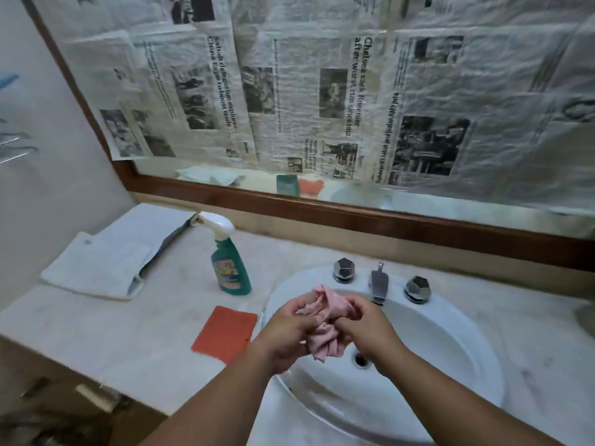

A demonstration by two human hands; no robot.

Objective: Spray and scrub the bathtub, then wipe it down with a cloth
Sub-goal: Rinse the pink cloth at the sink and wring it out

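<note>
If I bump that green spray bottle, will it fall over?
Probably. The spray bottle stands tall and narrow on the counter, with a big trigger head on top, so a high push would likely tip it. Its smooth plastic may be slippery when wet.

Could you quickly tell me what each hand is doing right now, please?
Left hand: grips the pink cloth over the sink.
Right hand: grips the same cloth.
</note>
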